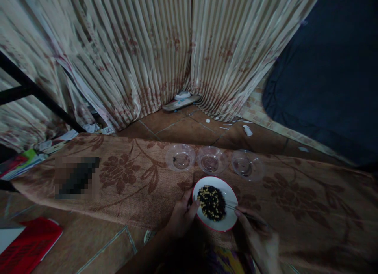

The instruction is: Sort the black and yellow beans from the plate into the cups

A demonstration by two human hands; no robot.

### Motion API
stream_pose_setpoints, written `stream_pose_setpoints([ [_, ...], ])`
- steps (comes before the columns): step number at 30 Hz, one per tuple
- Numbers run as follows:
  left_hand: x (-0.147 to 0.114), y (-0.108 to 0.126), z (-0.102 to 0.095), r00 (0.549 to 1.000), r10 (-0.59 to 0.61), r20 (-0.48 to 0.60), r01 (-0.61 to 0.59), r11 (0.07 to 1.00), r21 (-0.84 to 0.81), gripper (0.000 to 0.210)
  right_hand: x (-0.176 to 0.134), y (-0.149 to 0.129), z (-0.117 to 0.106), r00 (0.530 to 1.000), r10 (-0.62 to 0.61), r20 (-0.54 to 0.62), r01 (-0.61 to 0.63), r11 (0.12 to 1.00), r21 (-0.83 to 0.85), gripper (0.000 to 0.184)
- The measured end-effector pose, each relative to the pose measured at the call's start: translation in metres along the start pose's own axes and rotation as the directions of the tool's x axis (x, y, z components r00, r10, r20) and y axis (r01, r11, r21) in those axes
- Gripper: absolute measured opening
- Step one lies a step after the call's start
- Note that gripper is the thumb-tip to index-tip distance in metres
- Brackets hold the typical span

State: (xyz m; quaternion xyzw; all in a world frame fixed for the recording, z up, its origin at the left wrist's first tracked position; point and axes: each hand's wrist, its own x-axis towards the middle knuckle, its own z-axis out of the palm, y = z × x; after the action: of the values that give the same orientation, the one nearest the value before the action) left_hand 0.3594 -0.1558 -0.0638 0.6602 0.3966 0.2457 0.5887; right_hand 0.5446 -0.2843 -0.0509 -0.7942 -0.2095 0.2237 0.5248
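A white bowl (232, 194) with a red rim sits at the front of the cloth-covered table, holding a heap of black beans mixed with yellow kernels (212, 203). My left hand (183, 213) grips the bowl's left rim, thumb over the edge. At the right rim, my right hand (258, 236) is closed around thin chopsticks (230, 206), whose tips reach over the bowl beside the heap. Just beyond the bowl stand three clear plastic bowls in a row: left (180, 159), middle (210, 161) and right (245, 165). A small dark speck shows in the left one.
The brown floral cloth (165, 195) covers a long, narrow table. A blurred dark object (78, 178) lies on its left part. Behind are striped curtains (165, 49), a skateboard (181, 103) and white scraps on the tiled floor. A red item (35, 242) is at lower left.
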Motion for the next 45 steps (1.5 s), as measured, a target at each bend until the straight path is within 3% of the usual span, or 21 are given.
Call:
stream_pose_setpoints([
  [10, -0.001, 0.005, -0.001, 1.0, -0.005, 0.019, 0.006, 0.999, -0.049, 0.043, -0.001, -0.008, 0.0, 0.998, 0.048, -0.032, -0.047, 0.999, 0.008, 0.035],
  [21, 0.0, 0.005, -0.002, 1.0, 0.008, 0.001, -0.008, 1.0, 0.007, 0.04, -0.002, -0.018, 0.0, 0.999, 0.0, -0.051, 0.001, 1.0, 0.013, 0.032],
  [32, -0.001, 0.007, -0.002, 1.0, 0.003, 0.01, -0.003, 1.0, -0.014, 0.041, 0.002, -0.009, 0.0, 0.998, -0.047, -0.045, 0.048, 0.999, 0.01, 0.032],
  [45, -0.001, 0.008, -0.002, 1.0, -0.001, 0.007, 0.001, 1.0, 0.002, 0.041, 0.0, -0.012, 0.004, 0.998, -0.011, -0.057, 0.012, 1.0, 0.011, 0.029],
])
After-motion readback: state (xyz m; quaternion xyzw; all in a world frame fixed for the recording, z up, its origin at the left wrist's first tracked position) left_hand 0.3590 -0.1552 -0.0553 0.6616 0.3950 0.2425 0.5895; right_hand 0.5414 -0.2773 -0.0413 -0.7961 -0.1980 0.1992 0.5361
